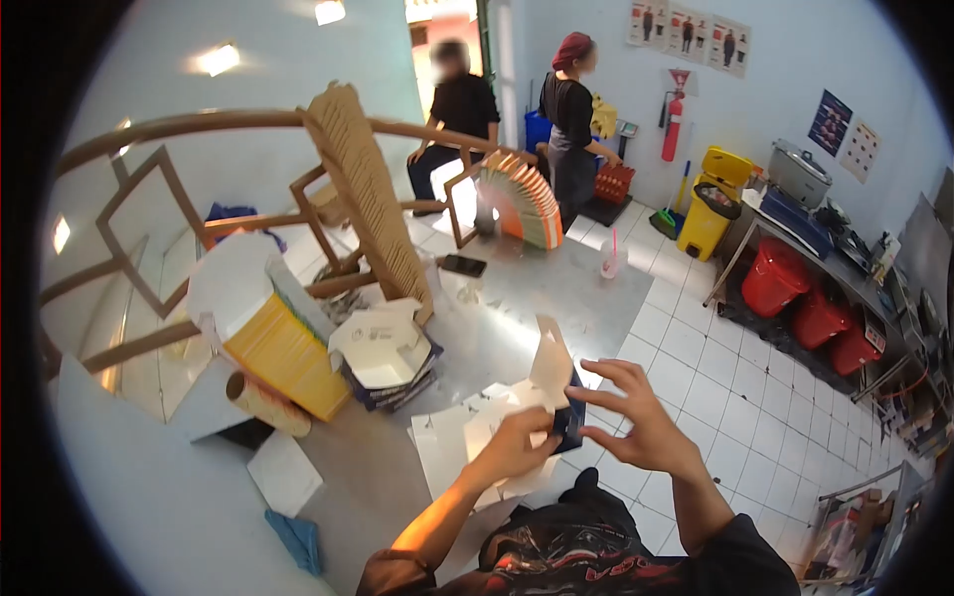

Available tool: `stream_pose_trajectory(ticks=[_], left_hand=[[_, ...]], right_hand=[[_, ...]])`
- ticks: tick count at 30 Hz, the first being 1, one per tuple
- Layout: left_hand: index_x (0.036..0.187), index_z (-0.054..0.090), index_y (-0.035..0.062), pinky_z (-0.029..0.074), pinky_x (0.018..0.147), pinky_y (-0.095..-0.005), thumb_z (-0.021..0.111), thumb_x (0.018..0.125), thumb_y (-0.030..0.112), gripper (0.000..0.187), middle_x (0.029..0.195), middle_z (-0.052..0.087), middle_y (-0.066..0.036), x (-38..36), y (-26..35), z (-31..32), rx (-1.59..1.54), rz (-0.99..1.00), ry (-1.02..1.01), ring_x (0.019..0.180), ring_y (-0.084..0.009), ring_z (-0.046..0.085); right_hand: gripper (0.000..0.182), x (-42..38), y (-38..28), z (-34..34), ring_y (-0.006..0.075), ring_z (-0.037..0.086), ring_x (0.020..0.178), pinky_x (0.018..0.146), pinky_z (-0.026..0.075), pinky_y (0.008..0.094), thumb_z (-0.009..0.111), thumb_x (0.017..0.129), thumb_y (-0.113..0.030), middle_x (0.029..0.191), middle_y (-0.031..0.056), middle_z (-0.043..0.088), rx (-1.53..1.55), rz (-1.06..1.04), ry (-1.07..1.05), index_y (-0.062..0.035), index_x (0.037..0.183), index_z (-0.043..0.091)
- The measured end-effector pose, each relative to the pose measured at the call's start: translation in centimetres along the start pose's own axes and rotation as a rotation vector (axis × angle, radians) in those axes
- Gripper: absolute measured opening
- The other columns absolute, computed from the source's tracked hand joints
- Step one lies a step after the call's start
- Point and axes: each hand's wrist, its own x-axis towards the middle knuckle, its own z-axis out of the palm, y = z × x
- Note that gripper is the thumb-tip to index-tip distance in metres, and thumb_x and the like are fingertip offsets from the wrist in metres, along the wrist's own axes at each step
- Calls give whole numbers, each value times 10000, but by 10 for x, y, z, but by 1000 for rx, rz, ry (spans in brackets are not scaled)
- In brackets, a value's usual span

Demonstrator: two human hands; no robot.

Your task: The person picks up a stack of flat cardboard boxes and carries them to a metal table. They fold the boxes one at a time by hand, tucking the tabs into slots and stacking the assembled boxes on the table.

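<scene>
At the near edge of the steel table [556, 288] my left hand [517, 447] is closed, pinching a flat white carton blank [550, 370] whose flap stands up. My right hand [636, 422] hovers just beside it, fingers spread and holding nothing. The blank looks light, thin and easily creased; I judge the folded edges the best hold.

Table [517, 328] runs ahead. Flat carton [537, 397] at its near edge, left hand [517, 447] on it, right hand [636, 417] just right. Folded boxes [388, 358] left of carton; stack [283, 353] further left, roll [263, 402] before it. Phone [463, 265] and fanned cartons [522, 199] at far end. Bins [715, 214], buckets [805, 303] on the floor, right.
</scene>
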Motion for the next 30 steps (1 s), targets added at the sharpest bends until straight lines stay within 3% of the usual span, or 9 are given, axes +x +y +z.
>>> stream_pose_trajectory(ticks=[2, 3, 6, 7, 11, 18, 22, 25, 30], left_hand=[[1107, 575, -1, 480, 749, -412, 640, 874, 35, 245, 909, 559, -164, -4, 24, -5, 150, -18, -131, 846, -339, 608], [1193, 557, 70, 488, 729, -465, 578, 902, 45, 292, 998, 542, -164, -10, 26, -6, 267, -63, -179, 827, -388, 611], [1226, 551, 101, 480, 730, -490, 582, 910, 76, 318, 1005, 547, -164, -13, 17, -12, 368, -72, -102, 836, -386, 611], [1251, 542, 90, 449, 746, -474, 588, 920, 102, 334, 1019, 559, -160, -10, 17, -16, 352, -28, -45, 836, -374, 596], [1287, 498, 49, 378, 806, -376, 687, 888, 214, 472, 1047, 575, -135, 0, 29, -25, 454, 34, 76, 923, -292, 571], [1154, 615, 87, 395, 833, -385, 871, 689, 254, 557, 1140, 583, -92, 22, 52, -11, 572, 159, 35, 972, -268, 555], [1098, 660, 123, 433, 896, -405, 850, 683, 120, 457, 1240, 569, -127, 40, 53, 2, 577, 174, 77, 1063, -290, 572], [1106, 649, 67, 461, 1008, -442, 773, 675, -74, 471, 1279, 545, -137, 52, 46, 15, 374, 229, 43, 1204, -354, 534], [1079, 660, 53, 469, 989, -432, 730, 654, -107, 459, 1279, 558, -134, 74, 48, 27, 432, 319, -79, 1188, -350, 546]], right_hand=[[507, -6, 12, 8, 378, 328, 1365, 1094, 310, 458, 790, 809, -198, 1450, 139, 458, -113, 77, -158, -180, 1289, 628], [416, -8, 19, 12, 317, 472, 1255, 1056, 331, 461, 811, 791, -243, 1320, 110, 584, -117, 32, -147, -138, 1173, 682], [303, -17, 36, 10, 225, 576, 1142, 1057, 319, 416, 831, 781, -254, 1123, 26, 699, 140, 224, -313, -117, 1028, 720], [223, -22, 40, 14, 174, 650, 906, 966, 395, 381, 827, 788, -240, 903, 2, 734, 124, 179, -148, -103, 940, 738], [147, -35, 56, 27, 149, 681, 802, 752, 513, 314, 811, 806, -127, 830, 77, 731, 291, 342, 199, -54, 909, 735], [131, -53, 57, 31, 138, 670, 767, 711, 540, 268, 764, 817, 22, 823, 110, 722, 754, 465, 566, 47, 939, 725], [162, -57, 62, 20, 110, 636, 733, 688, 500, 249, 773, 823, -64, 825, 89, 729, 657, 346, 565, 2, 970, 753], [107, -54, 61, 8, 88, 594, 693, 599, 434, 225, 789, 807, -91, 771, 57, 703, 455, 556, 560, -7, 869, 767], [117, -69, 97, 3, 99, 607, 723, 639, 446, 234, 797, 796, -109, 862, 67, 707, 615, 671, 389, -36, 886, 779]])
